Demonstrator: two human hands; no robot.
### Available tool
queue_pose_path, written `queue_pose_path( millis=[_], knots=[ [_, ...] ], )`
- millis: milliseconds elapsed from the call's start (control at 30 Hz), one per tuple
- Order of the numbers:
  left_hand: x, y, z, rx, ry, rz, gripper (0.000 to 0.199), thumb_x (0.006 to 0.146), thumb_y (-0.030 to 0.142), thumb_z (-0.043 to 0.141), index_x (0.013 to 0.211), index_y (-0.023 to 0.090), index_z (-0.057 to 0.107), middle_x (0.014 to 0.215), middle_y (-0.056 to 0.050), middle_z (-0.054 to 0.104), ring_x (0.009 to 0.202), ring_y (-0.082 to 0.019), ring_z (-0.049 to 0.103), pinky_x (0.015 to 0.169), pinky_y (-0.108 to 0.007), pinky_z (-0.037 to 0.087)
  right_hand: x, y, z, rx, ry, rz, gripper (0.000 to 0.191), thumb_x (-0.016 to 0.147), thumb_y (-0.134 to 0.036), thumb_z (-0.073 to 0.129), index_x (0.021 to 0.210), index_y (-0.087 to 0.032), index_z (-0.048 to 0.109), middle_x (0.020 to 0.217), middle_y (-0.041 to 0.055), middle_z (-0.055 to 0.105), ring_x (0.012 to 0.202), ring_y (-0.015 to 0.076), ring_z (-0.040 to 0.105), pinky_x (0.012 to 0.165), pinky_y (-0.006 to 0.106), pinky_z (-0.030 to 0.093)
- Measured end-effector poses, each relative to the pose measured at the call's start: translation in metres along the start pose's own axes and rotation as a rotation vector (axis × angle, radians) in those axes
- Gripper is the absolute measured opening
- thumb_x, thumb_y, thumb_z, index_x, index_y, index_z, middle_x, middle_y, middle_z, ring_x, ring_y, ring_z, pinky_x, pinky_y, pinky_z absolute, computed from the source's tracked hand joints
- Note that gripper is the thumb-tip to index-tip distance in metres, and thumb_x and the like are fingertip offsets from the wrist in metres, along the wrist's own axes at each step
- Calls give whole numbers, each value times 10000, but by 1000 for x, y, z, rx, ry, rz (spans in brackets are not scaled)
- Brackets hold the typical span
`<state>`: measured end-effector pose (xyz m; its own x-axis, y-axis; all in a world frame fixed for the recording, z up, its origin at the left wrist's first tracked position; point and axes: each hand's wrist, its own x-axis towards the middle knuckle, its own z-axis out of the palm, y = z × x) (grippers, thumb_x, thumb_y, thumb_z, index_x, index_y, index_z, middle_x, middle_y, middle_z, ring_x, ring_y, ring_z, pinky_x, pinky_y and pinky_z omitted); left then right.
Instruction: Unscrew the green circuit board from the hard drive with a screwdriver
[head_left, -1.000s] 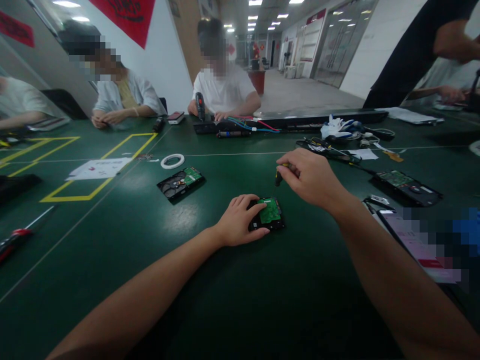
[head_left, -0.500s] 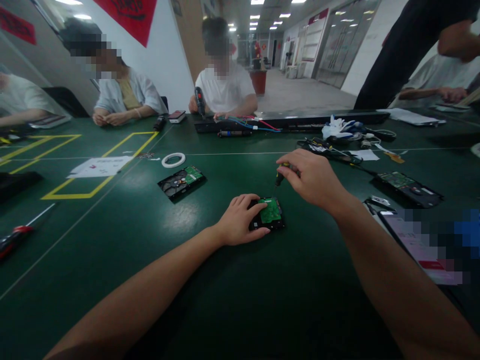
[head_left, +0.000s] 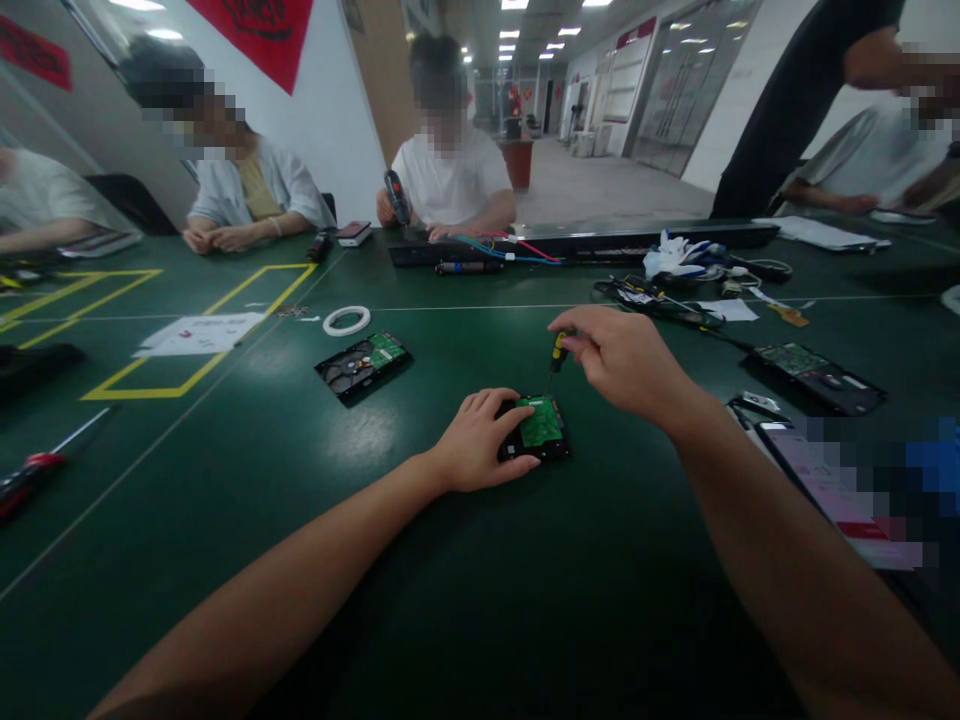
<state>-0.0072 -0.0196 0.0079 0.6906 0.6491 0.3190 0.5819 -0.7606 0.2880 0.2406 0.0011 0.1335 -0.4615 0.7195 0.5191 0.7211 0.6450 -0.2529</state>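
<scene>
A hard drive [head_left: 541, 425] lies on the green table with its green circuit board facing up. My left hand [head_left: 480, 440] grips its left side, thumb along the near edge and fingers over the far part and the board. Above the drive's far right corner, my right hand [head_left: 619, 360] pinches the yellow and black handle of a screwdriver [head_left: 557, 354]. The thin shaft points down at the board's far edge; whether the tip sits in a screw is too small to tell.
Left of the drive lie another hard drive [head_left: 364, 366] and a white tape roll [head_left: 346, 320]. A third drive [head_left: 817, 378] and a phone [head_left: 832, 490] are at right. A red-handled screwdriver [head_left: 45, 470] lies far left. Co-workers sit across the table; one stands [head_left: 802, 110].
My right hand has turned slightly and the screwdriver's handle shows more. My left hand and the hard drive have stayed put. The standing person at the right has shifted.
</scene>
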Motion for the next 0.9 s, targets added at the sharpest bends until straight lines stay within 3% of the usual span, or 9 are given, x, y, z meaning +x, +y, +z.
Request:
queue_pose_path(
  millis=[167, 433, 900],
  knots=[
    [0, 0, 0, 9, -2, 4, 747, 948, 684, 647, 1535, 236, 535, 1489, -179, 505, 1383, -393, 488, 1147, -586, 426, 1, 1, 0, -50, 4, 4, 219, 985, -171, 586, 1139, -177, 743, 1129, 133, 781, 1066, 311, 709, 971, 458, 517],
    [0, 0, -1, 8, -6, 2, 738, 946, 678, 652, 1533, 246, 530, 1494, -173, 500, 1385, -390, 486, 1148, -585, 428, 2, 1, -2, -72, 21, 29, 122, 990, -285, 671, 1046, -227, 763, 1028, 99, 773, 925, 290, 695, 851, 447, 515],
    [0, 0, -1, 17, -1, 5, 741, 946, 678, 654, 1525, 230, 543, 1485, -178, 507, 1377, -385, 494, 1144, -575, 427, 0, 0, 3, 37, -8, -40, 297, 968, -93, 576, 1190, -166, 759, 1231, 131, 785, 1162, 307, 723, 1045, 462, 535]
  ],
)
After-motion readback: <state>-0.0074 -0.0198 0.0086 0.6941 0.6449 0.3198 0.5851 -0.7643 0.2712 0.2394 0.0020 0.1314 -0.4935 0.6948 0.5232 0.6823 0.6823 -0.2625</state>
